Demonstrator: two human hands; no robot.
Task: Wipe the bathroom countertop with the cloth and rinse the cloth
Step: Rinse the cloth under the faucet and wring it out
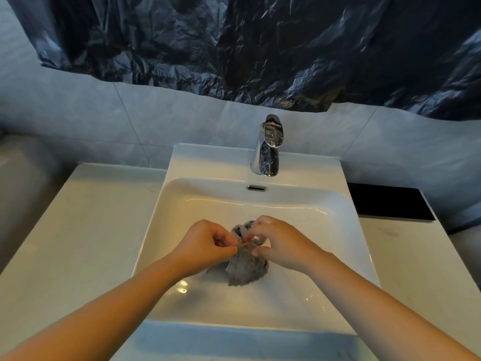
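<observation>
You're standing at a bathroom vanity. A white ceramic sink (pixel 208 162) is set into a pale countertop (pixel 86 230) right in front of you. It has a chrome single-lever faucet (pixel 268 147) at its far rim, an overflow slot (pixel 257 188) just below, and a drain (pixel 249 224). Grey wall tiles (pixel 156 121) run behind, and crinkled dark plastic sheeting (pixel 234 48) hangs above them.

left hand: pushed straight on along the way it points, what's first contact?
The left hand points toward the right hand. First in line is the cloth it pinches, then probably that hand. Depth unclear.
</observation>
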